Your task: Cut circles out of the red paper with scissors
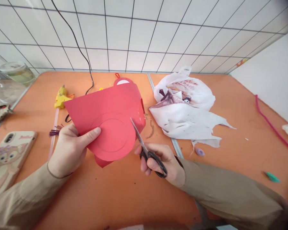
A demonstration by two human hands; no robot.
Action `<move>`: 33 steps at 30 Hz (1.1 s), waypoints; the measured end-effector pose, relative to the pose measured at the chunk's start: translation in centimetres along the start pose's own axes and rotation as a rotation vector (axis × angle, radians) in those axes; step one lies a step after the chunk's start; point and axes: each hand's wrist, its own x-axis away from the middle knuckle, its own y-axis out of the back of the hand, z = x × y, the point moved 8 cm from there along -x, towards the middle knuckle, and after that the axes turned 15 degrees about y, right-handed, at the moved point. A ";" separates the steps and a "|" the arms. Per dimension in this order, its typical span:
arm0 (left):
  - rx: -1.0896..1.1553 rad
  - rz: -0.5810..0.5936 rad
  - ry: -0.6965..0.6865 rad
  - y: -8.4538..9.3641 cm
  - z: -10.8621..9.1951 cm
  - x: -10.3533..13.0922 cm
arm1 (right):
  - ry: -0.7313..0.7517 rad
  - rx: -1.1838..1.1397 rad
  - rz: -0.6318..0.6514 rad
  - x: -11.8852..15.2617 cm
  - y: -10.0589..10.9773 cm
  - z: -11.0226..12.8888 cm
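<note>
A sheet of red paper (105,105) hangs above the orange table, gripped at its lower left by my left hand (74,143), thumb on top. Two curved lines are drawn on it, one inside the other, and its lower edge is cut round along the outer one. My right hand (160,159) holds black-handled scissors (144,147), fingers through the loops. Their blades point up and left and lie at the right side of the round part. Behind the sheet, a red round-topped piece with a white patch (123,82) partly shows.
A white plastic bag (182,118) with scraps lies right of centre. A yellow glue gun (61,97), a phone in a cartoon case (12,159) and a lidded cup (16,72) are at left. A pink strip (273,123) and a green bit (272,177) lie far right.
</note>
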 end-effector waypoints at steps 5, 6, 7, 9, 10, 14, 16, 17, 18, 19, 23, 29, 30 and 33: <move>0.023 0.016 -0.011 -0.1 -0.4 0.1 | -0.012 -0.016 -0.002 0.0 -0.1 0.0; 0.037 0.021 -0.016 -0.1 -0.5 0.1 | -0.010 -0.021 -0.003 0.0 -0.1 0.0; 0.049 0.029 -0.018 -0.1 -0.5 0.1 | -0.009 -0.024 -0.003 0.0 -0.1 0.0; 0.062 0.045 -0.025 -0.1 -0.6 0.0 | -0.010 -0.028 -0.001 0.0 -0.2 0.0; 0.062 0.051 -0.028 -0.1 -0.7 0.0 | -0.013 -0.026 0.001 0.0 -0.2 -0.1; 0.037 0.051 -0.037 -0.1 -0.6 -0.3 | -0.016 -0.005 0.006 0.1 0.0 -0.2; 0.031 0.053 -0.038 -0.1 -0.6 -0.4 | -0.017 -0.005 0.000 0.2 0.1 -0.3; 0.032 0.054 -0.040 -0.1 -0.6 -0.4 | -0.018 -0.008 -0.002 0.2 0.1 -0.3; 0.032 0.055 -0.040 -0.1 -0.6 -0.4 | -0.020 -0.009 -0.002 0.2 0.1 -0.4; 0.030 0.054 -0.038 -0.1 -0.5 -0.4 | -0.018 -0.009 -0.001 0.2 0.1 -0.3; 0.020 0.052 -0.035 -0.1 -0.6 -0.4 | -0.015 -0.004 0.000 0.1 0.0 -0.1; -0.001 0.044 -0.003 0.1 -0.5 -0.4 | -0.029 -0.051 -0.015 0.2 0.0 -0.5; -0.006 0.043 0.005 0.1 -0.5 -0.4 | -0.026 -0.060 -0.016 0.3 0.0 -0.6; -0.015 0.035 0.032 0.1 -0.5 -0.3 | -0.007 -0.083 -0.009 0.3 0.1 -0.7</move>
